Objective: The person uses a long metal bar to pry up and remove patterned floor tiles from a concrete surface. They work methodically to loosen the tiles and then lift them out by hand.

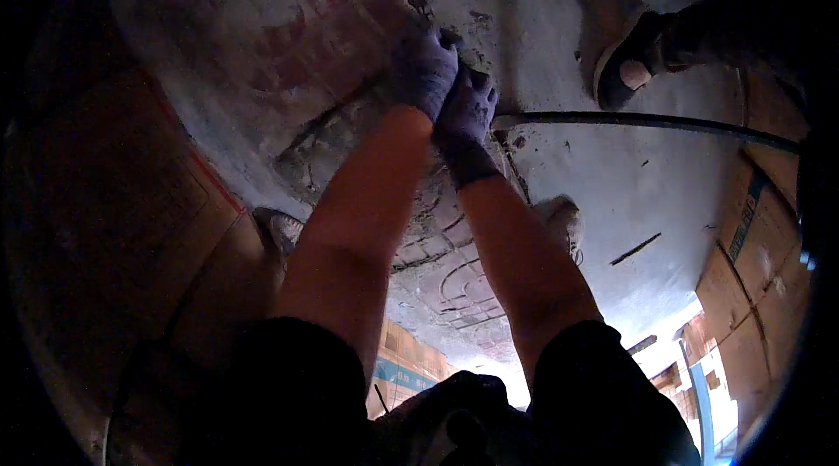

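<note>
Both my hands wear greyish-purple knit gloves and are stretched out side by side over the worn floor. My left hand point(426, 73) is closed, fingers curled away from view, and a small dark shape shows at its knuckles. Pressed against it on the right is my right hand point(469, 108), also closed. What they grip, if anything, is hidden and dim. A long dark strip point(647, 119) starts beside my right hand and runs off to the right; whether the hand touches it I cannot tell.
Large cardboard boxes point(105, 204) line the left side, and stacked cartons point(738, 283) stand at the right. Another person's shoe point(625, 64) is on the floor at upper right. My own shoes point(559, 223) flank my arms. The floor point(603, 178) is cracked and patched.
</note>
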`<state>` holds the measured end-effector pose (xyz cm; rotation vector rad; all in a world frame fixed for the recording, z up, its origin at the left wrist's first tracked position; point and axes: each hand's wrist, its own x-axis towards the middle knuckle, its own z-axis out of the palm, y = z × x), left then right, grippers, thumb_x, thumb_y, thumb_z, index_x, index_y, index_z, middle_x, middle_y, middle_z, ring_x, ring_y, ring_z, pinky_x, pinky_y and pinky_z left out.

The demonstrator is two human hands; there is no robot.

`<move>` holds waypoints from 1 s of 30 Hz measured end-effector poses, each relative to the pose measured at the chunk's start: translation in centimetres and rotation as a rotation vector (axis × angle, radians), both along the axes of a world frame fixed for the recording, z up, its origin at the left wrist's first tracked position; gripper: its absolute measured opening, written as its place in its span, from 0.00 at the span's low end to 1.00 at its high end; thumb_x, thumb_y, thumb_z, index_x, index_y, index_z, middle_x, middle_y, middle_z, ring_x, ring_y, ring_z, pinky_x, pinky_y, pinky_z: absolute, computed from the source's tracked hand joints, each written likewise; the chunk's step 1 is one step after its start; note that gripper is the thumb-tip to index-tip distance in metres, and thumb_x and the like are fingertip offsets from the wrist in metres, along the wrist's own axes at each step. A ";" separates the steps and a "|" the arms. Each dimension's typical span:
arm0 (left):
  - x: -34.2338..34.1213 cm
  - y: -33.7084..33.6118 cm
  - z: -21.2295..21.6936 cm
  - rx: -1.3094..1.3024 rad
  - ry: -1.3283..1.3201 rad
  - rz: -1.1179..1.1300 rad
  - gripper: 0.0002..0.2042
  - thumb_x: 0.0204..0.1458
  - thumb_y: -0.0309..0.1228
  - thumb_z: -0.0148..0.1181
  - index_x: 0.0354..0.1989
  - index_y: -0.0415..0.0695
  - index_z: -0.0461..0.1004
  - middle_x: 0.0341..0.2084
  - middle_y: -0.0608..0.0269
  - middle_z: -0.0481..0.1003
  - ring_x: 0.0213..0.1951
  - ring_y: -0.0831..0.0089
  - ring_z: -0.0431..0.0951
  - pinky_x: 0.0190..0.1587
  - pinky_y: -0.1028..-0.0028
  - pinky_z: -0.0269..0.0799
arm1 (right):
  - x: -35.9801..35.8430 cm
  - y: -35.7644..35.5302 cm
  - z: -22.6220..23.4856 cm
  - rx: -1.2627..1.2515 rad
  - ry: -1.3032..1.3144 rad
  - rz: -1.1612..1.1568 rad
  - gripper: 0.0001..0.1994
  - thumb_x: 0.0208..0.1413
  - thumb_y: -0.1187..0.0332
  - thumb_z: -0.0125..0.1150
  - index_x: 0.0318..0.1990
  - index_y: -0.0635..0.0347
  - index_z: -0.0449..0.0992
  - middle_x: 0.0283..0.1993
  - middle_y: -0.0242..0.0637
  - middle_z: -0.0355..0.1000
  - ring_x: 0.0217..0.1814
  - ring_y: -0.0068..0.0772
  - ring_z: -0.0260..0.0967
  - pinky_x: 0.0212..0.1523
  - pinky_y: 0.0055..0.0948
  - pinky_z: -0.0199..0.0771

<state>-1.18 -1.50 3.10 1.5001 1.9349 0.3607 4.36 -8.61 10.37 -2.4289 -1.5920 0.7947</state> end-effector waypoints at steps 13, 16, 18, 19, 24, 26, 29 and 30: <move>-0.5 0.4 4.8 -0.034 0.002 -0.091 0.09 0.44 0.34 0.56 0.33 0.47 0.77 0.36 0.51 0.76 0.41 0.51 0.76 0.45 0.59 0.72 | 0.2 0.6 -2.2 0.058 0.007 0.009 0.26 0.47 0.63 0.58 0.58 0.49 0.65 0.55 0.47 0.59 0.58 0.52 0.54 0.59 0.42 0.57; -0.6 0.5 4.3 -0.034 0.074 -0.099 0.10 0.44 0.37 0.59 0.34 0.48 0.78 0.35 0.52 0.77 0.40 0.54 0.77 0.43 0.60 0.73 | -1.0 0.7 -1.7 -0.018 -0.047 -0.087 0.24 0.50 0.65 0.55 0.57 0.49 0.65 0.55 0.44 0.60 0.58 0.51 0.54 0.59 0.42 0.57; -0.8 0.7 3.4 -0.046 0.097 -0.113 0.11 0.44 0.39 0.60 0.34 0.49 0.78 0.34 0.53 0.77 0.39 0.56 0.77 0.43 0.61 0.73 | -1.5 1.0 -0.9 -0.061 -0.063 -0.099 0.23 0.51 0.65 0.54 0.56 0.50 0.66 0.55 0.44 0.60 0.58 0.51 0.54 0.59 0.42 0.57; -0.8 0.8 2.7 -0.050 0.095 -0.114 0.11 0.44 0.39 0.60 0.34 0.49 0.78 0.34 0.53 0.77 0.39 0.55 0.77 0.43 0.61 0.73 | -1.6 1.1 -0.7 -0.051 -0.049 -0.107 0.22 0.51 0.65 0.54 0.56 0.50 0.67 0.55 0.44 0.60 0.58 0.51 0.54 0.59 0.42 0.57; -0.3 0.3 4.6 -0.060 0.081 -0.165 0.11 0.47 0.34 0.54 0.35 0.45 0.77 0.38 0.49 0.75 0.42 0.53 0.76 0.45 0.58 0.71 | -0.3 1.2 -0.4 -0.041 -0.043 -0.003 0.22 0.50 0.62 0.56 0.55 0.50 0.68 0.57 0.45 0.59 0.59 0.52 0.53 0.60 0.45 0.55; -0.5 0.7 5.1 -0.132 0.077 -0.183 0.11 0.47 0.34 0.53 0.36 0.45 0.76 0.39 0.48 0.74 0.42 0.52 0.75 0.45 0.57 0.71 | -0.3 1.0 -0.2 -0.091 -0.005 0.003 0.24 0.50 0.63 0.56 0.57 0.49 0.65 0.57 0.46 0.59 0.59 0.52 0.53 0.61 0.45 0.55; -1.3 -0.2 4.2 0.076 0.080 -0.194 0.11 0.48 0.34 0.53 0.38 0.45 0.76 0.39 0.47 0.74 0.43 0.52 0.74 0.45 0.57 0.70 | -0.6 1.1 0.2 -0.087 -0.021 0.077 0.27 0.51 0.66 0.54 0.61 0.49 0.59 0.58 0.47 0.57 0.61 0.54 0.51 0.62 0.43 0.53; -1.5 -0.6 4.9 0.055 0.075 -0.199 0.12 0.48 0.34 0.54 0.39 0.44 0.75 0.39 0.47 0.74 0.44 0.51 0.73 0.46 0.57 0.69 | -0.8 0.6 0.6 -0.091 -0.042 0.111 0.28 0.51 0.66 0.53 0.62 0.49 0.57 0.58 0.47 0.57 0.61 0.54 0.51 0.63 0.43 0.53</move>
